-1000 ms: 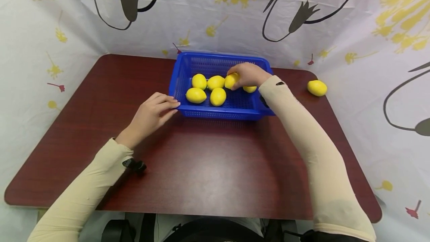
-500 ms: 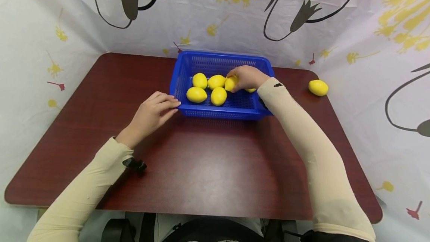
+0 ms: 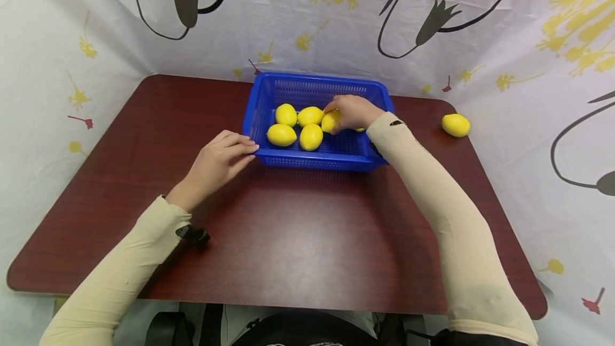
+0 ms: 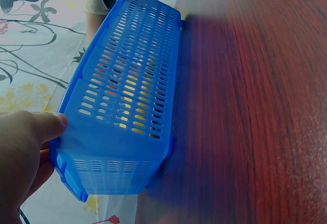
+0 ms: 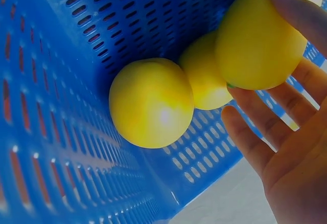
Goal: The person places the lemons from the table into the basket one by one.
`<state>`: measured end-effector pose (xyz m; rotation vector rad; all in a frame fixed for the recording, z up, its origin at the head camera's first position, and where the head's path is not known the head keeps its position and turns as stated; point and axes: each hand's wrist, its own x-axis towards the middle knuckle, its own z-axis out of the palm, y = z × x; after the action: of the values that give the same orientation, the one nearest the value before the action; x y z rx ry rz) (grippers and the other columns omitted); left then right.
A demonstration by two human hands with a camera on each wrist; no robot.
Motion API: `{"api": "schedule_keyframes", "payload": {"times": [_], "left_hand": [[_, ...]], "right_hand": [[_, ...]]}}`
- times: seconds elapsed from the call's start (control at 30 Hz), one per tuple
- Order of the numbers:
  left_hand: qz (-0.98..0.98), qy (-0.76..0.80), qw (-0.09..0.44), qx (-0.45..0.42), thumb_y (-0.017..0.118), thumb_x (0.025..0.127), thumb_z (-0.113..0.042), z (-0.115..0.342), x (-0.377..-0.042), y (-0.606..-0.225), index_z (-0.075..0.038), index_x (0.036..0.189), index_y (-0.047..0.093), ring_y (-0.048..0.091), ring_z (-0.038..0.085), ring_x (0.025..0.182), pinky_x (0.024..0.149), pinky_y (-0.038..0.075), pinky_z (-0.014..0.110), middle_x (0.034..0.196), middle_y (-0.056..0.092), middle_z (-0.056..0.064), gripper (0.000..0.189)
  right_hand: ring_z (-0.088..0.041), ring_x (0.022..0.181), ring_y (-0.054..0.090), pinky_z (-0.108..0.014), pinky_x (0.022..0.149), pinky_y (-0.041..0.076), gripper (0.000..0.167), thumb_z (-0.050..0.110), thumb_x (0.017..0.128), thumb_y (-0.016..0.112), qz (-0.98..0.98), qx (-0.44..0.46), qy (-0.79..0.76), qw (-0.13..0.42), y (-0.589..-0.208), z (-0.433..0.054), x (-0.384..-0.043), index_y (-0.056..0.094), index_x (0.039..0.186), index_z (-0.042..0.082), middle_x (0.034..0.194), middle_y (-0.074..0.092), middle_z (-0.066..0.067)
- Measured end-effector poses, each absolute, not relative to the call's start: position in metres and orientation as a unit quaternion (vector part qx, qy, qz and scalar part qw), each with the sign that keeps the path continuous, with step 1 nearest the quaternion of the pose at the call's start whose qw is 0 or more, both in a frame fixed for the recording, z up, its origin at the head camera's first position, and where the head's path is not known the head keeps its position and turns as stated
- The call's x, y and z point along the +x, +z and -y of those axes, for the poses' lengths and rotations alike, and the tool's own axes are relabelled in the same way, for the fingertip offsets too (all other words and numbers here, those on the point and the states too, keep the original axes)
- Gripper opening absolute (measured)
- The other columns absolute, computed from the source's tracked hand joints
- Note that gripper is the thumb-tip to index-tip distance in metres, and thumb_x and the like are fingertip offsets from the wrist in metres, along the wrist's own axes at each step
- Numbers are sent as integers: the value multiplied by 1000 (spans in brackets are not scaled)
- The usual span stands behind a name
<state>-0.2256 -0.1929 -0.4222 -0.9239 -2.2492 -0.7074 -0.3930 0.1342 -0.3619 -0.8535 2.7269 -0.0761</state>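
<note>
A blue perforated plastic basket [image 3: 319, 161] stands at the back of the table, holding several yellow lemons. My right hand [image 3: 353, 111] reaches into it and grips a lemon [image 3: 329, 122] between thumb and fingers. In the right wrist view this lemon [image 5: 258, 42] lies against the fingers, with the thumb over its top. Two more lemons, one nearer [image 5: 152, 103] and one partly covered [image 5: 204, 73], sit beside it. My left hand [image 3: 218, 160] pinches the basket's near left corner; in the left wrist view its thumb presses on the rim [image 4: 76, 83]. One lemon is mostly hidden behind the right hand.
A single lemon [image 3: 456, 125] lies outside the basket, at the table's right edge. The dark red wooden table [image 3: 298, 250] has rounded corners. A white printed cloth [image 3: 288, 20] hangs right behind and beside it.
The right hand has dipped slightly toward the near side with its lemon, now covering more of the lemon behind it. The front middle lemon has shifted a touch. My left hand stays put.
</note>
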Motion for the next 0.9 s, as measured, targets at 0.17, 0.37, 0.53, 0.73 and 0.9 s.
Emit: {"api": "schedule_keyframes", "payload": {"times": [0.17,0.37,0.53,0.73,0.9], "left_hand": [[845,-269,302,-349,80,79,-4,193,-226,-422,-4,103,77,63,26,102,92,54,38,106,74,10,24],[848,-264,300,-347,80,80,-5,193,-225,-423,-4,104,77,62,25,103,93,54,38,107,74,10,24],[849,-264,298,-347,80,80,-5,193,-225,-423,-4,104,77,62,25,103,93,54,38,107,74,10,24],[850,-264,298,-345,81,80,-5,193,-225,-422,-4,105,77,62,25,104,93,54,38,107,73,9,25],[849,-264,299,-346,81,79,-4,193,-225,-422,-4,104,77,62,25,103,93,54,39,106,74,10,26]], "right_hand": [[-30,117,56,-48,106,45,62,30,80,82,-942,-305,-29,136,-365,-135,-392,61,135,12,132,59,-13],[-31,126,55,-48,110,44,60,31,77,84,-939,-316,-28,131,-371,-134,-394,64,131,14,137,59,-12],[-32,129,53,-48,111,43,60,32,77,85,-937,-322,-20,131,-373,-132,-395,65,130,14,139,59,-12],[-33,131,52,-50,112,42,61,31,77,84,-938,-315,-16,142,-373,-129,-393,64,132,15,141,59,-12],[-32,132,52,-49,113,42,61,31,78,84,-937,-315,-7,148,-376,-127,-393,63,134,16,140,60,-10]]}}
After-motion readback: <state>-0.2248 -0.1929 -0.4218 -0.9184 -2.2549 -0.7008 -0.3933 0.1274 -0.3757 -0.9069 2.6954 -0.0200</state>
